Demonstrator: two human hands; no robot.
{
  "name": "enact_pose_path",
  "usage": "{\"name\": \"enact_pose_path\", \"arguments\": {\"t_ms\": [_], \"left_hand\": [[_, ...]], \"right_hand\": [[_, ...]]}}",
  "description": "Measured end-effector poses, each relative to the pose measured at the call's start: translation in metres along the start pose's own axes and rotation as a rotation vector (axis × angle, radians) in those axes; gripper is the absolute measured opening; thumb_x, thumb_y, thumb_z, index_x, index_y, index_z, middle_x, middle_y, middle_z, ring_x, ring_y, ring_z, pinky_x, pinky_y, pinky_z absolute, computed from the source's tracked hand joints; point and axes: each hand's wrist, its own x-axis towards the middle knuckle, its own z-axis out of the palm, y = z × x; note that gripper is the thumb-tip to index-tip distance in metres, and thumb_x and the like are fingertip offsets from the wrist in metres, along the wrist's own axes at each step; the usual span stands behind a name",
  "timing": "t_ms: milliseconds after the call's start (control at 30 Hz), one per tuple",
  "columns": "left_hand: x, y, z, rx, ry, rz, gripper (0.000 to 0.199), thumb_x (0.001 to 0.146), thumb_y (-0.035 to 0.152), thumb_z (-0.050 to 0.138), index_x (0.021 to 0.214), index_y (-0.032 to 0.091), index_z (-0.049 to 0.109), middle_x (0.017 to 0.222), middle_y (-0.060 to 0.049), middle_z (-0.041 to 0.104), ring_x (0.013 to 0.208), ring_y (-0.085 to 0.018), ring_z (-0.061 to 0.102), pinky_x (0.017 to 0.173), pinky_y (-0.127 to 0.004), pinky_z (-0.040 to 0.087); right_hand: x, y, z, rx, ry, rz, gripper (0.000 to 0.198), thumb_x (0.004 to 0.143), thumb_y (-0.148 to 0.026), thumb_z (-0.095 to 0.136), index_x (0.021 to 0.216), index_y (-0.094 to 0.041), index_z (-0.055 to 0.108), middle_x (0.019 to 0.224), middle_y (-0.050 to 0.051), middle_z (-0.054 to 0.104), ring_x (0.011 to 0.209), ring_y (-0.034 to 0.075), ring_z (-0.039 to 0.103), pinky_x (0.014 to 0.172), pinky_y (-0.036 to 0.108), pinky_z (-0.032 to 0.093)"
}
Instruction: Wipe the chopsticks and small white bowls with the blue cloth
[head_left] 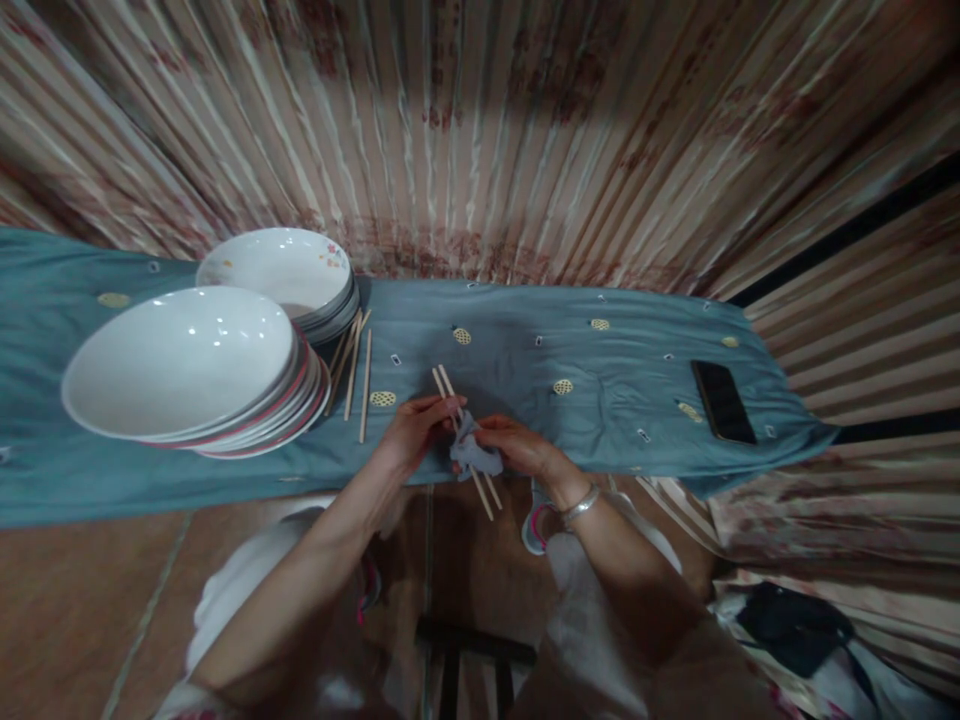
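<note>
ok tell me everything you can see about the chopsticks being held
The pair of pale wooden chopsticks looks plain and slim, lying side by side at a slant, upper tips toward the far left, lower ends over the edge of the blue patterned tablecloth. The left hand pinches them near the top; the right hand presses a small grey-blue cloth around their middle. More loose chopsticks lie beside the stacked white bowls.

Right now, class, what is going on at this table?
A person holds a pair of chopsticks in the left hand, while the right hand presses a small grey cloth around them. More chopsticks lie on the blue tablecloth beside two stacks of white bowls. A phone lies further right.
</note>
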Motion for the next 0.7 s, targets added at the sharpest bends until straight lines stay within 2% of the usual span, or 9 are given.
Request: {"name": "enact_pose_path", "arguments": {"t_ms": [200,400,700], "left_hand": [[0.005,0.011,-0.009,-0.042,0.119,0.111,0.032,0.046,0.029,0.088,0.069,0.013,0.075,0.064,0.0,0.065,0.052,-0.005,0.049,0.051,-0.018,0.042],[0.005,0.023,-0.014,-0.06,0.175,0.133,0.022,0.055,0.023,0.085,0.069,0.013,0.073,0.062,0.001,0.064,0.051,-0.004,0.051,0.054,-0.017,0.047],[0.01,0.037,-0.027,-0.174,0.269,0.288,0.013,0.06,0.017,0.081,0.068,0.012,0.072,0.068,-0.001,0.069,0.059,-0.005,0.058,0.066,-0.018,0.053]], "right_hand": [[-0.003,0.001,-0.003,-0.082,-0.03,0.027,0.034,0.069,-0.047,0.07,0.072,-0.013,0.072,0.066,0.004,0.071,0.066,0.016,0.065,0.065,0.026,0.048],[-0.011,-0.001,-0.01,-0.152,0.01,0.045,0.027,0.07,-0.039,0.07,0.072,-0.012,0.072,0.069,0.004,0.072,0.063,0.014,0.064,0.061,0.023,0.045],[-0.032,-0.002,-0.027,-0.131,0.023,0.069,0.025,0.07,-0.034,0.07,0.072,-0.01,0.073,0.068,0.005,0.072,0.06,0.013,0.064,0.059,0.022,0.049]]}}
